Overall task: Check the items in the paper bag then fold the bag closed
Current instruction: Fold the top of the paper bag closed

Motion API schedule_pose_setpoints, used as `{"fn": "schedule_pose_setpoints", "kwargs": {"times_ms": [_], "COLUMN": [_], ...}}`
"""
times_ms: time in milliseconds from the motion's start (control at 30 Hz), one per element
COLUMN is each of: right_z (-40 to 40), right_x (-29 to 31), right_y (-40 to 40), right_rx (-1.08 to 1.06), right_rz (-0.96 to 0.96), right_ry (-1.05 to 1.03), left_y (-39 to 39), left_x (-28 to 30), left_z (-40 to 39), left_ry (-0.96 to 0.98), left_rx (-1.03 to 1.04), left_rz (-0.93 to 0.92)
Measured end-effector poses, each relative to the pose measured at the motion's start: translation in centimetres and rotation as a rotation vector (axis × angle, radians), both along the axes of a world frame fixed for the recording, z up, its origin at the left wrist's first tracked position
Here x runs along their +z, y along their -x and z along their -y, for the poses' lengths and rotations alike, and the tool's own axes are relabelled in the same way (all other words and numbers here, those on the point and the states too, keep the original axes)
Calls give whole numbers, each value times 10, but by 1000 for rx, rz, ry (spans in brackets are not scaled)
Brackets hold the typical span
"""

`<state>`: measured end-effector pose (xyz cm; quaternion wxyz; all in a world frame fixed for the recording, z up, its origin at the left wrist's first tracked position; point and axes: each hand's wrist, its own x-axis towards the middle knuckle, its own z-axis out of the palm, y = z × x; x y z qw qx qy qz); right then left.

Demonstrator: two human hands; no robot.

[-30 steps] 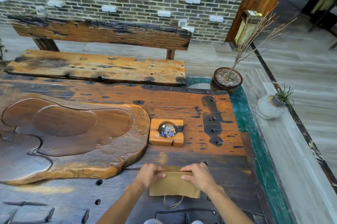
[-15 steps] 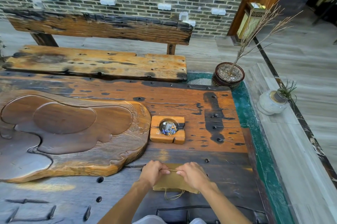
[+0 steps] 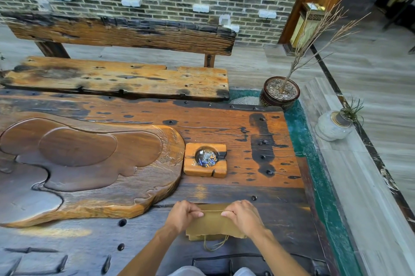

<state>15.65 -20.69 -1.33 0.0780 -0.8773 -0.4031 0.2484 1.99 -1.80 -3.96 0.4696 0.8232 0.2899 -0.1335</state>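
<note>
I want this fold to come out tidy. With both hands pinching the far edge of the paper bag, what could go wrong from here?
The left hand and right hand grip only the far edge of the paper bag, so the crease may run crooked. The string handle hangs loose near the table edge and might snag. Thin paper could tear if pulled hard.
</note>
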Motion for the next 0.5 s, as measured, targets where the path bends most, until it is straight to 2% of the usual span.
{"fn": "schedule_pose_setpoints", "kwargs": {"times_ms": [200, 500], "right_z": [6, 14], "right_x": [4, 9], "right_y": [-1, -6], "right_rx": [-34, -223], "right_rz": [-125, -94], "right_ry": [2, 12], "left_y": [4, 11], "left_x": [-2, -7], "left_z": [2, -2], "left_ry": [13, 112], "left_rx": [28, 129], "left_rz": [28, 44]}}
